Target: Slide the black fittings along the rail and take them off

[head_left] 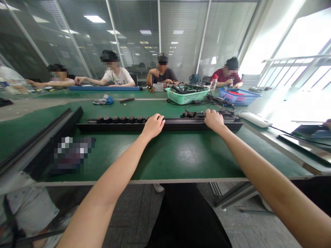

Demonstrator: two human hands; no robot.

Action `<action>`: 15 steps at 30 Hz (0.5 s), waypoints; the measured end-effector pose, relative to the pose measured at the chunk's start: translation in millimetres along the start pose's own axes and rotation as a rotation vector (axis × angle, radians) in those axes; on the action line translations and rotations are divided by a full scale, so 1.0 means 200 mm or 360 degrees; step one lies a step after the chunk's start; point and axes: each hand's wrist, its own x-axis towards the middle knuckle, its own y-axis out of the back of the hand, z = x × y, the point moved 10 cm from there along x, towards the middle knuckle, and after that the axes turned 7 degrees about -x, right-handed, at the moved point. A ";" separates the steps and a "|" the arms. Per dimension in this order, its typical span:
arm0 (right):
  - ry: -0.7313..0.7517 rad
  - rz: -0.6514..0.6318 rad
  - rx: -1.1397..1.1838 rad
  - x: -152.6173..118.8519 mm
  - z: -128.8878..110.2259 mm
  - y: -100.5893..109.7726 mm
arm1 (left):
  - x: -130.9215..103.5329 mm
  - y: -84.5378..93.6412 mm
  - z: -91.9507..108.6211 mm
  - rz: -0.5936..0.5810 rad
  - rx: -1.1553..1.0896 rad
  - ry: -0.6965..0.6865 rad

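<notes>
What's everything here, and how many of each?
tabletop: one nearby, green, foreground
channel: one, black, across tabletop
round parts: several, dark, channel's left
clustered parts: several, black, channel's right
cable basket: one, mint, beyond channel
blue basket: one, blue, further right
bar: one, blue, far side
cloth: one, grey-blue, beyond channel
power strip: one, white, right
people: four, mixed clothes, far side; others cropped
side rails: uncertain count, black, left
blurred item: one, dark, left foreground
left hand: one, bare, on channel
right hand: one, bare, channel's right
</notes>
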 end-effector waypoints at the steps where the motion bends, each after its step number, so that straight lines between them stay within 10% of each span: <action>1: 0.0010 0.0028 0.0016 -0.01 0.01 0.00 | 0.00 0.00 0.00 -0.0003 -0.0001 0.0002; 15: 0.0116 0.0249 0.0353 -0.02 0.11 -0.05 | 0.00 0.00 -0.01 -0.0017 -0.0006 0.0011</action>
